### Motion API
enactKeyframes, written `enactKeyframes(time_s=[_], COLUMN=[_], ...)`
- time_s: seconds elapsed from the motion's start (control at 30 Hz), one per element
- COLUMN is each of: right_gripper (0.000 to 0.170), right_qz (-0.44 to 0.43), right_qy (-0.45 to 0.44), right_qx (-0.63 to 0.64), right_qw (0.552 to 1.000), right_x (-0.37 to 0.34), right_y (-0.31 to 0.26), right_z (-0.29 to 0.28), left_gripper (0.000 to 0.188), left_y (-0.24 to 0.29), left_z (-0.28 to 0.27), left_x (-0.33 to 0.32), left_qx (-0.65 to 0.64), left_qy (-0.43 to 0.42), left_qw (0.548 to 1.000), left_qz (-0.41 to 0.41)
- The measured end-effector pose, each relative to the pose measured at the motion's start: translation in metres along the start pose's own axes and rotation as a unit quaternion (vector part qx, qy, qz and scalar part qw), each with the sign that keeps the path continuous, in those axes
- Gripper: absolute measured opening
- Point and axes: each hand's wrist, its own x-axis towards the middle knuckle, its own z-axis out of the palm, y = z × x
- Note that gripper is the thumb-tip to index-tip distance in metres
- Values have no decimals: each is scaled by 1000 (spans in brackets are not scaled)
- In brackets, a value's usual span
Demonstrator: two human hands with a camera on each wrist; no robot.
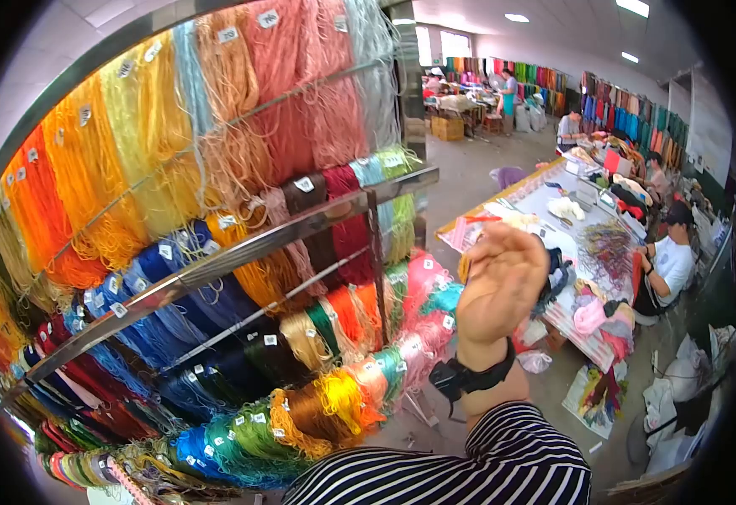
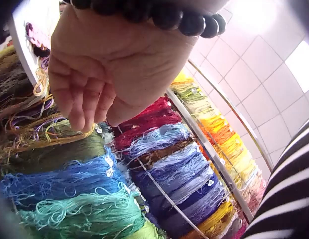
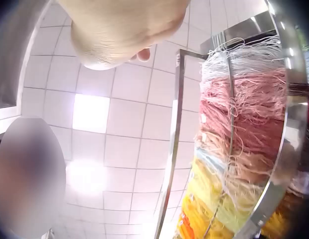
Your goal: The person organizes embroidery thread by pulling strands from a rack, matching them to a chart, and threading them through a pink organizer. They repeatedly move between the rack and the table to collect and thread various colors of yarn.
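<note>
My right hand [image 1: 503,278] is raised beside the thread rack, its fingers loosely bent and nothing held; a black strap circles its wrist. Seen from the right wrist, that hand [image 3: 127,32] shows mostly its heel against the ceiling, most fingers hidden. My left hand [image 2: 107,69], wearing a dark bead bracelet [image 2: 167,17], hangs palm-up toward the camera with relaxed fingers over hanked threads. Close under its fingertips lie olive thread skeins [image 2: 65,152], with blue skeins [image 2: 65,177] and teal skeins [image 2: 89,214] beyond. The left hand is outside the head view.
A metal rack rail [image 1: 242,261] crosses rows of tagged, coloured thread skeins [image 1: 280,109]. To the right stands a long work table [image 1: 545,202] covered with threads and cloth. A seated person [image 1: 671,252] works there; others are farther back. White bags [image 1: 679,383] lie at right.
</note>
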Motion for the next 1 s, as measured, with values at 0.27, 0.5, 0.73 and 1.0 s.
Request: enactKeyframes(time_s=[0.27,0.5,0.73,1.0], right_gripper=[26,26,15,20], right_qz=[268,228,420,478], right_qy=[-42,-183,11,-117], right_qx=[-215,-460,111,-102], right_qw=[938,839,901,865], right_x=[-35,21,7,-8], right_y=[156,198,179,109], right_z=[-45,-35,-47,-75], left_gripper=[44,41,41,40], left_y=[45,22,31,-11], left_z=[23,21,17,-6], left_x=[-4,-5,-21,25], left_qx=[73,48,46,57], left_qy=[-106,-101,-69,-118], left_qw=[992,994,996,991], left_qz=[8,-9,-21,22])
